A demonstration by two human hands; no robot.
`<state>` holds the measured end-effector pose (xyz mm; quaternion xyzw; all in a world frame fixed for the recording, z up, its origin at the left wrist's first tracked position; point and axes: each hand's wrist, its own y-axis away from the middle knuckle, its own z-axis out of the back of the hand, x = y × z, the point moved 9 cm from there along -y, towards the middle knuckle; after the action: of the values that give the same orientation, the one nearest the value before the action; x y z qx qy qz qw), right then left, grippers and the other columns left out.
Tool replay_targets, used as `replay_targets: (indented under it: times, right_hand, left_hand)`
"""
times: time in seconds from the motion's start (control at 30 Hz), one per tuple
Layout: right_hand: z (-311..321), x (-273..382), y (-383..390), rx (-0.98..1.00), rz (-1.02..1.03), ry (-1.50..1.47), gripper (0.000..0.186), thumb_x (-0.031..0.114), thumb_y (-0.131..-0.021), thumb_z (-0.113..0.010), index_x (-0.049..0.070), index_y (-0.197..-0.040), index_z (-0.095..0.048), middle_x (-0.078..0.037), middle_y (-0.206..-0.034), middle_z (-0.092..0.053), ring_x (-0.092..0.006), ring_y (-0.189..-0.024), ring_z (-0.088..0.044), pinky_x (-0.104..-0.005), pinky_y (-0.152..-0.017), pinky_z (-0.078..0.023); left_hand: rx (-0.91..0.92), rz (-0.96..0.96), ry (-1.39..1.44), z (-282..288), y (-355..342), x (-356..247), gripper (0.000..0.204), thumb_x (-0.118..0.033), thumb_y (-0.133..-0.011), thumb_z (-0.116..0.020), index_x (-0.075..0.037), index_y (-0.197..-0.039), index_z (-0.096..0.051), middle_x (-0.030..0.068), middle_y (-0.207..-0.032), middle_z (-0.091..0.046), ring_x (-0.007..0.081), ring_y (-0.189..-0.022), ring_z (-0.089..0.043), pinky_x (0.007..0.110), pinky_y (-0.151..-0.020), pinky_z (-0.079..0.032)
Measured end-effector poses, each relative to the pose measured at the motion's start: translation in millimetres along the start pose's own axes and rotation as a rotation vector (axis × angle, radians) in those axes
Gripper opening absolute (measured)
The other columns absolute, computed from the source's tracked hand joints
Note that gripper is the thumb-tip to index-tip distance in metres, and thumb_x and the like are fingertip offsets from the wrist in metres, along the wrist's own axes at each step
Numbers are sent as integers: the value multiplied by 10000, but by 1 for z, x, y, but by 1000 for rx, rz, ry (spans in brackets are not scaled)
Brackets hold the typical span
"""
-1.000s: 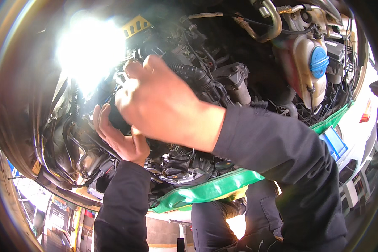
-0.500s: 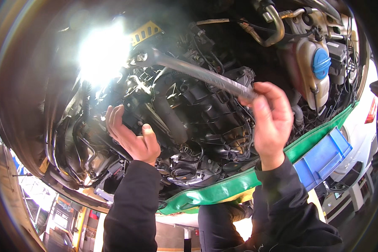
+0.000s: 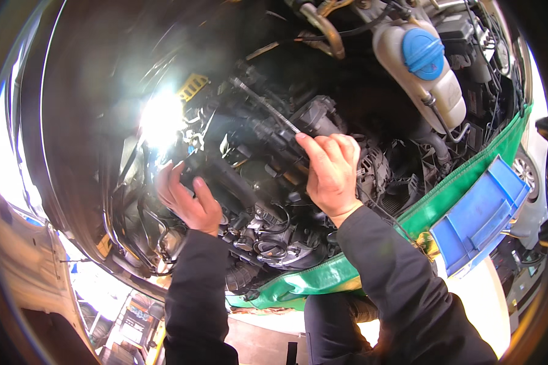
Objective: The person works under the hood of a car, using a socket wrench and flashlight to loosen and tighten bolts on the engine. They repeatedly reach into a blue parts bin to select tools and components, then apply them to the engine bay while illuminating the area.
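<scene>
My right hand [image 3: 332, 173] is closed on the near end of a long metal wrench [image 3: 266, 106], which slants up and to the left over the engine [image 3: 274, 164]. Seen now from its narrow side, the wrench looks thin, and its far end lies in shadow. To the left, my left hand [image 3: 190, 198] is raised over the engine with fingers and thumb apart, holding nothing. Its fingertips are near dark hoses and parts close to a bright work light [image 3: 162, 118]; whether they touch anything I cannot tell.
A fluid tank with a blue cap [image 3: 423, 53] stands at the upper right. A green cover [image 3: 313, 280] lies along the near edge of the engine bay. On it at the right rests a blue tray [image 3: 478, 213]. A yellow slotted piece [image 3: 193, 87] sits beside the light.
My right hand has moved left with the wrench, turning it so its narrow side shows. My left hand stays spread in much the same place. The whole view has shifted and tilted.
</scene>
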<state>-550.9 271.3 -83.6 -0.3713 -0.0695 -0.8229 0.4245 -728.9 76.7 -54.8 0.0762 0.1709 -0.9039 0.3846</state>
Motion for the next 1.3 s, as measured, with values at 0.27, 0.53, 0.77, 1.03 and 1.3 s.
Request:
replay_targets:
  times: [0.27,0.53,0.77,1.03,1.3]
  right_hand:
    - [2,-4,-4,4,-49,-22,515,-7,-783,-637,100,-1286,-671,-44,-1034,-629,-261,-1000,-588,-484,-990,-410]
    - [1,-4,-3,46,-75,-72,485,-37,-785,-632,64,-1257,-676,-57,-995,-632,-271,-965,-597,-467,-978,-414]
    - [3,-6,-7,28,-70,-68,466,-53,-766,-640,64,-1215,-682,-55,-988,-634,-264,-937,-601,-457,-955,-410]
    - [1,-6,-6,40,-71,-78,433,-48,-754,-650,65,-1170,-686,-53,-980,-630,-266,-940,-609,-461,-940,-415]
    - [1,-5,-7,62,-81,-53,394,2,-804,-665,102,-1184,-687,-39,-998,-627,-250,-968,-616,-475,-982,-407]
  left_hand:
    - [869,-357,-526,-123,-83,92,215,-73,-827,-615,-8,-1007,-711,178,-1020,-700,372,-1012,-657,460,-920,-510]
    - [718,-160,-671,-128,-93,95,211,-78,-833,-616,-14,-1005,-720,174,-1020,-707,367,-1011,-665,457,-911,-518]
    - [683,-108,-694,-126,-101,80,207,-82,-839,-617,-19,-1003,-727,170,-1020,-712,362,-1009,-672,455,-903,-525]
    - [676,-95,-679,-141,-96,86,204,-87,-845,-618,-25,-1001,-735,165,-1020,-719,357,-1007,-680,453,-894,-533]
    - [876,-170,-571,-180,-37,141,202,-92,-852,-620,-31,-1000,-743,160,-1020,-725,351,-1005,-688,450,-885,-540]
